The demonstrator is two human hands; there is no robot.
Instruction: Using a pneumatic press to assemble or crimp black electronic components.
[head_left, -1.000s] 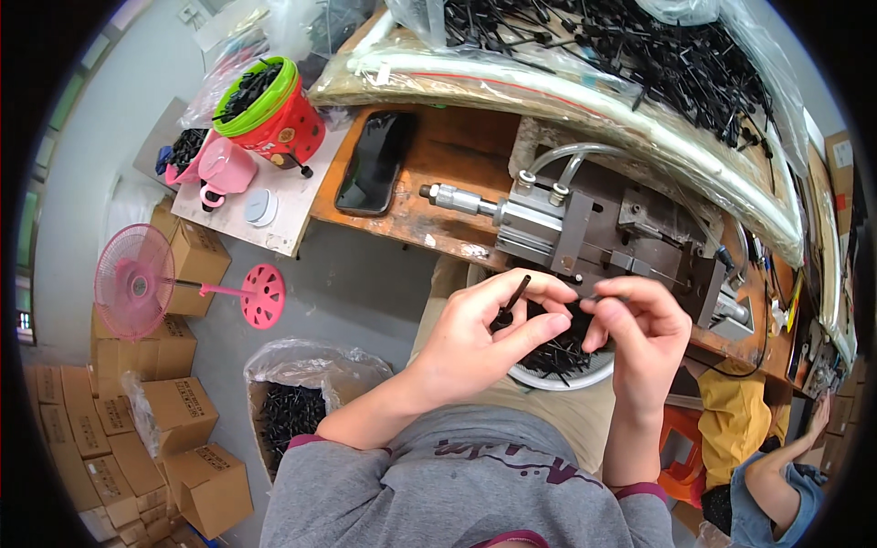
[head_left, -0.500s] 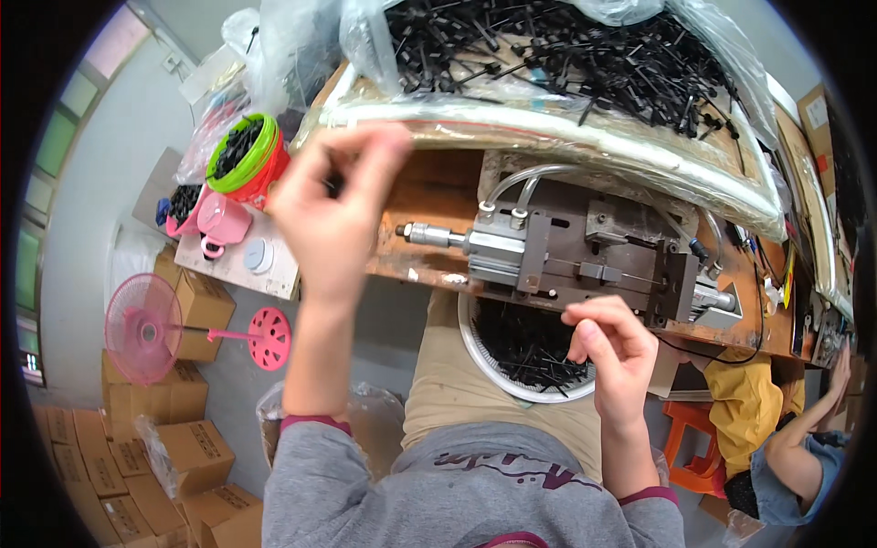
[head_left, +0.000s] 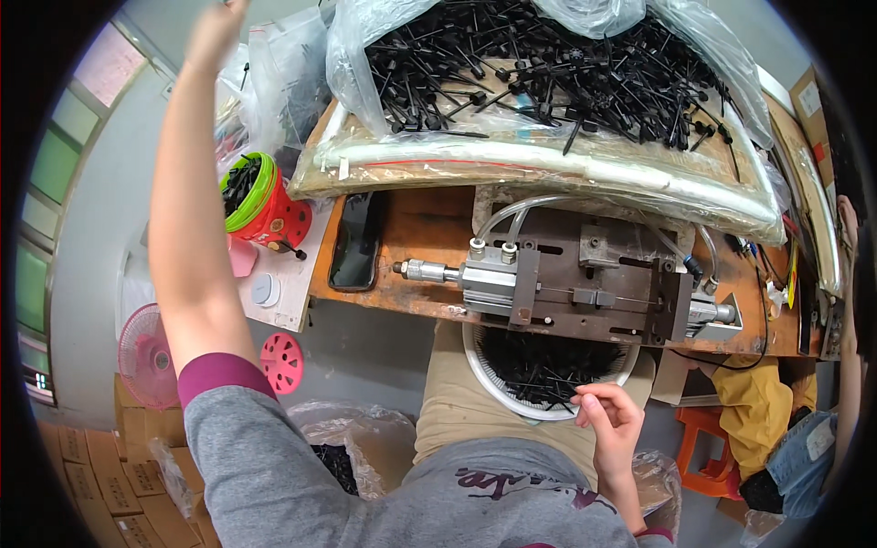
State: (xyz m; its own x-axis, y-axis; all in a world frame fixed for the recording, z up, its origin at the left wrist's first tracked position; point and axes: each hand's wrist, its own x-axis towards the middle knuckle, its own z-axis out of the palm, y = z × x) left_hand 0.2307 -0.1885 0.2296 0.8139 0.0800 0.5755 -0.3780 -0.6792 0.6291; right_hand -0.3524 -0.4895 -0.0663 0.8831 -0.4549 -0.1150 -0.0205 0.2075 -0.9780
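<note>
My left hand (head_left: pixel 217 35) is raised at the upper left edge of the view, beyond the clear plastic bags (head_left: pixel 285 64). It is blurred and partly cut off, so its fingers do not show well. My right hand (head_left: pixel 614 418) is low over the rim of a white basket (head_left: pixel 471 367) full of thin black plastic parts (head_left: pixel 539 365). Its thumb and fingers are drawn together; what they hold, if anything, is too small to make out. Just beyond stands a metal clamping fixture (head_left: pixel 594 299) with a pneumatic cylinder (head_left: pixel 489 283) and clear air hoses.
Black stemmed parts (head_left: pixel 548 68) lie heaped on a plastic-lined tray (head_left: pixel 438 157) behind the fixture. A phone (head_left: pixel 356 239) rests on the wooden bench (head_left: pixel 411 224). On the left are a red and green bucket (head_left: pixel 279 215) and a pink fan (head_left: pixel 146 356). Another person's arm (head_left: pixel 850 320) shows at far right.
My left hand has swung up and away to the left from above the bench. My right hand has dropped slightly toward the basket's rim. The phone has come into sight.
</note>
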